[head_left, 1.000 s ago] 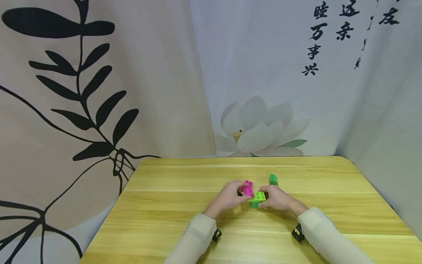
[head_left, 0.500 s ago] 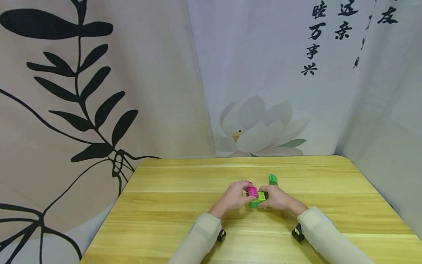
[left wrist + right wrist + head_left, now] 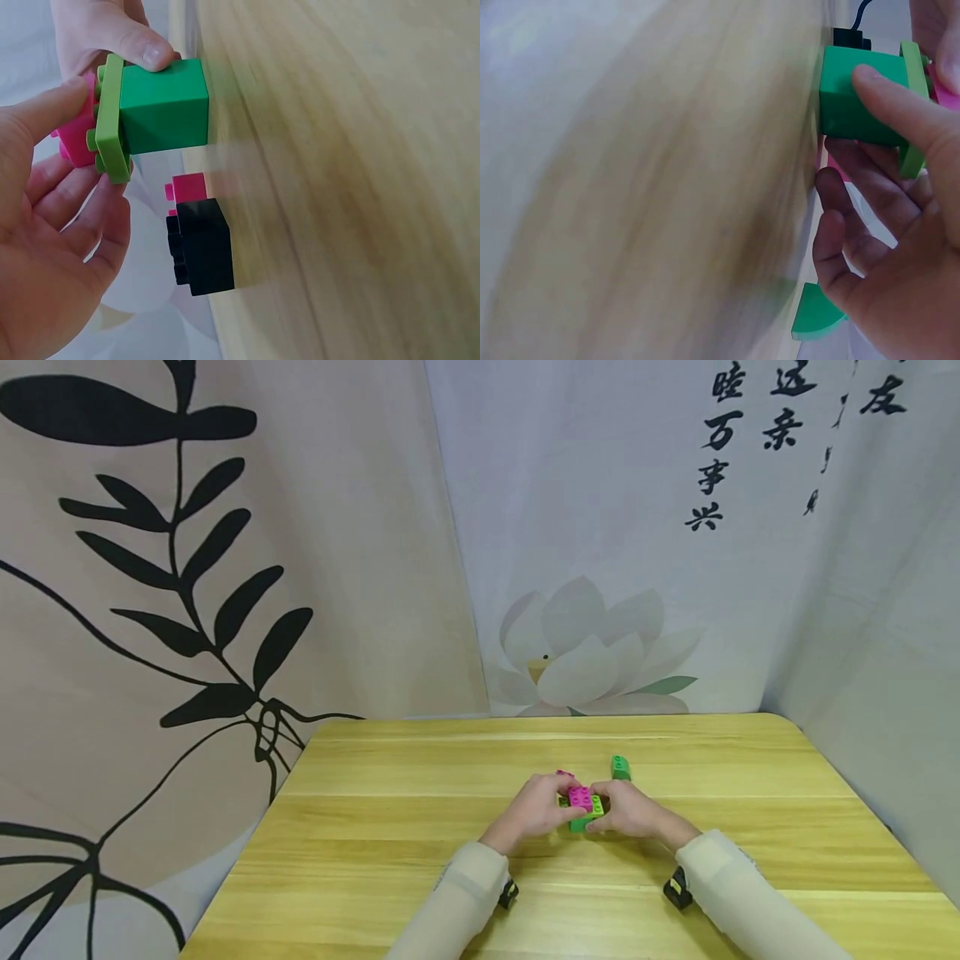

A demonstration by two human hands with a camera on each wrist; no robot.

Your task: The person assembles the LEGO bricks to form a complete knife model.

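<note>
My left hand pinches a pink toy brick between thumb and fingers. The pink brick sits over a lime green studded plate, toward its left side in the head view. Beneath that plate is a darker green block, standing on the table. My right hand grips this green block from the right, thumb on its near face in the right wrist view. Whether the pink brick is pressed fully onto the studs, I cannot tell.
Just beyond my left hand stand a black brick and another pink brick. Behind my right hand is a green brick with a curved side. A curtain with printed leaves hangs behind the wooden table.
My left hand has moved right with the pink brick, from the left side of the lime green plate to over its studs. My right hand has stayed about where it was.
</note>
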